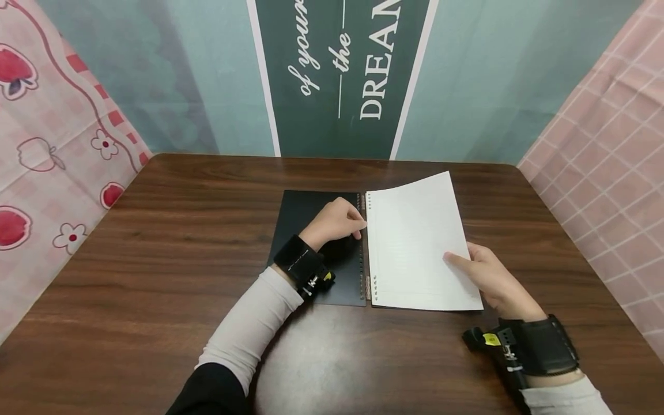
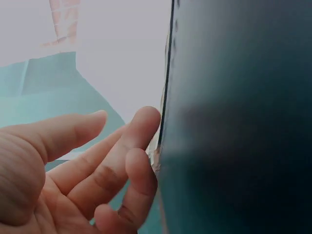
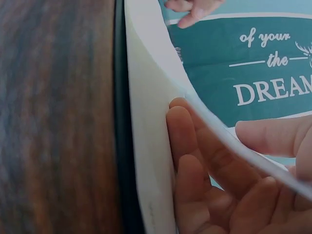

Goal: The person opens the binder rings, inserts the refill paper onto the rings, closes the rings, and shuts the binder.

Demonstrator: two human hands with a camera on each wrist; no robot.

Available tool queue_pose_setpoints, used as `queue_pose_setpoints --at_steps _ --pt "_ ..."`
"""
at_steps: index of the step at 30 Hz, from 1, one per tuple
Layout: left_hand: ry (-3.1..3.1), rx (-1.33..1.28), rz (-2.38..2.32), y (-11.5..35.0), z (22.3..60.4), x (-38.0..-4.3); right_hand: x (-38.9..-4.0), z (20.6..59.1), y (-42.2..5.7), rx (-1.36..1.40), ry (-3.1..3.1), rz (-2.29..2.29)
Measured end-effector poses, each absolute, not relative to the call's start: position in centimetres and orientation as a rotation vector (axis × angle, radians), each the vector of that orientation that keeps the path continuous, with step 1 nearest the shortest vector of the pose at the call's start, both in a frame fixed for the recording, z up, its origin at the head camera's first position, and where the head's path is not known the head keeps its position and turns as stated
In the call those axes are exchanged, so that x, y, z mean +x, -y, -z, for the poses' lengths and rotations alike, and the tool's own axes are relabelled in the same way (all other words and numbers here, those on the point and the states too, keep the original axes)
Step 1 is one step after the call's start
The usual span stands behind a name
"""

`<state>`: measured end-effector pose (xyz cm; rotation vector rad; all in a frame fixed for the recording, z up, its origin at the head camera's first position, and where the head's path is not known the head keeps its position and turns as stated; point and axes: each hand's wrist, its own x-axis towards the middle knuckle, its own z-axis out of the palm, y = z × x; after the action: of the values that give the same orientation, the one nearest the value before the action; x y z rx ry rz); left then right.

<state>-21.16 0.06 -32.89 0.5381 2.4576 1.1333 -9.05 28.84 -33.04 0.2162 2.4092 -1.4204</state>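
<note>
A ring-bound notebook lies open on the table, its dark cover [image 1: 305,208] folded out to the left. White lined pages [image 1: 415,242] lie to the right of the ring binding [image 1: 368,285]. My left hand [image 1: 338,220] is over the cover, fingertips at the binding; in the left wrist view its thumb stands apart from the bent fingers. At the lower right edge of the pages, my right hand [image 1: 490,279] pinches a lifted sheet [image 3: 214,124], thumb on top and fingers beneath. The sheet's upper right corner bows upward.
The brown wooden table [image 1: 181,242] extends around the notebook. Behind it hangs a green cloth [image 1: 332,138] with white lettering. A fruit-print cloth [image 1: 41,161] borders the left side, and a pink checked cloth [image 1: 617,144] the right.
</note>
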Motion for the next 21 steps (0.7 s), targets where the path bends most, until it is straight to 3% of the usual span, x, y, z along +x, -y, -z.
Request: queue_pose_setpoints --at_steps 12,21 --pt "-2.772 0.723 -0.806 -2.5 31.6 -24.1 -8.6 33.2 -29.0 0.176 -2.395 1.555" --pt "-2.831 0.852 -0.535 -3.7 32.6 -24.6 -9.1 33.0 -28.7 0.206 -2.675 1.276"
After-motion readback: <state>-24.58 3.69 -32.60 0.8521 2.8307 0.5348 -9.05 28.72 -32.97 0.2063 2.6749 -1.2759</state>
